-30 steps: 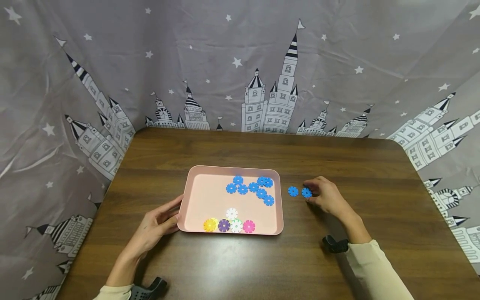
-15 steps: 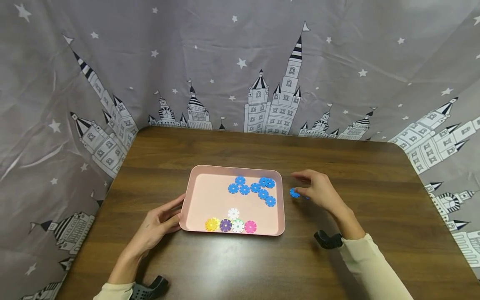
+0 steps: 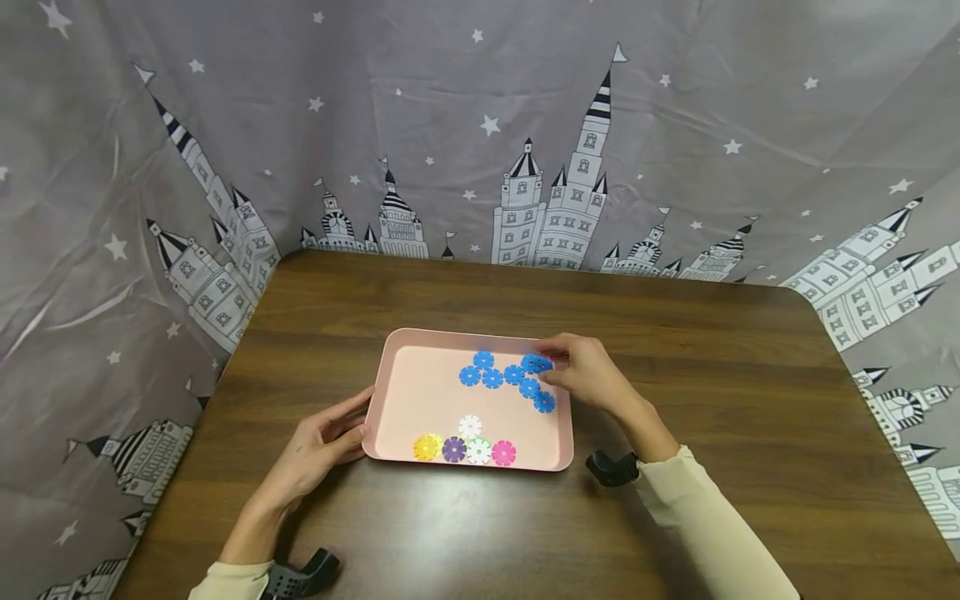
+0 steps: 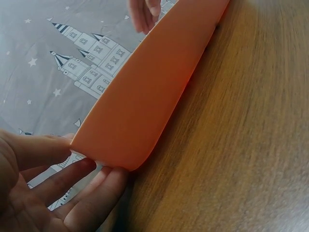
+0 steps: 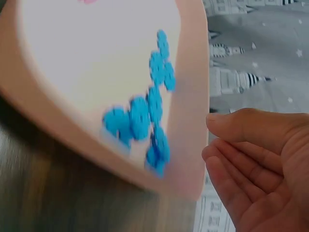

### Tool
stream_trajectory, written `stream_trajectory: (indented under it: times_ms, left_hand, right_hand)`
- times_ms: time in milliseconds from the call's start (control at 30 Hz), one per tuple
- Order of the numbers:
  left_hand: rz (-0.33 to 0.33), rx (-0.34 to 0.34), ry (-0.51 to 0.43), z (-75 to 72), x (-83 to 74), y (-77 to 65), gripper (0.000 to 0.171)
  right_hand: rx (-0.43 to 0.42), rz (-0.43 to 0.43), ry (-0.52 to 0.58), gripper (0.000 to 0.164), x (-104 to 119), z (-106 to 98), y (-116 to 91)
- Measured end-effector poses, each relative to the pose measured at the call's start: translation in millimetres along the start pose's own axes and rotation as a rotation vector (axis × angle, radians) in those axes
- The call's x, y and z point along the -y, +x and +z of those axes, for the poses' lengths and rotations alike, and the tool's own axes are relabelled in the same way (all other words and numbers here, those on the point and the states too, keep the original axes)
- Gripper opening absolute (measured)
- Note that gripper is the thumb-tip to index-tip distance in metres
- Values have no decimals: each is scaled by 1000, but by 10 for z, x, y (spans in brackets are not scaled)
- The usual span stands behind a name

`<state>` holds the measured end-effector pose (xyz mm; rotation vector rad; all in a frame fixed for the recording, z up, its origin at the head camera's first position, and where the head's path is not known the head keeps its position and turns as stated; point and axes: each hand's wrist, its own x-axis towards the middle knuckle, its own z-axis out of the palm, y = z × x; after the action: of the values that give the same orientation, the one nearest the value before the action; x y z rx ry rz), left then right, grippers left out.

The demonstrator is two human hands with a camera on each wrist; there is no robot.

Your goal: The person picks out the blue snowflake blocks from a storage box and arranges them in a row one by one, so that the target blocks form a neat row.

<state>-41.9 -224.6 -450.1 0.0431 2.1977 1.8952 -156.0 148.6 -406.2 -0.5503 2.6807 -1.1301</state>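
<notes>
A shallow pink tray lies on the table, looking orange in the left wrist view. My left hand touches the tray's left end with fairly straight, spread fingers. Over the tray's far right corner is my right hand, thumb and fingers apart, beside a cluster of blue notched discs. In the right wrist view nothing shows between the thumb and fingers. Along the tray's near side lie yellow, purple, green-edged white and pink discs, with a white disc behind them.
The wooden table extends around the tray on every side. A grey curtain printed with castles and stars hangs behind and beside it. The right hand and forearm cover the table spot just right of the tray.
My right hand has moved left from two blue discs on the table to the tray's far right corner. Those two discs are now hidden from view. The left hand stays at the tray.
</notes>
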Motion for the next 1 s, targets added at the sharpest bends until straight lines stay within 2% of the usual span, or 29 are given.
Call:
stream_trajectory:
  times_ms: [233,633,1000]
  left_hand:
    - [14,20,-34,-9,11,13,56]
    - [10,1,-16,-26,25,7,55]
    - [21,20,-54,-31,48,14,55]
  right_hand:
    - [72,-8,16,41,134,223,152]
    - [146,-30,45,42,263,505,326]
    - [159,-79,35,40,311,674,433]
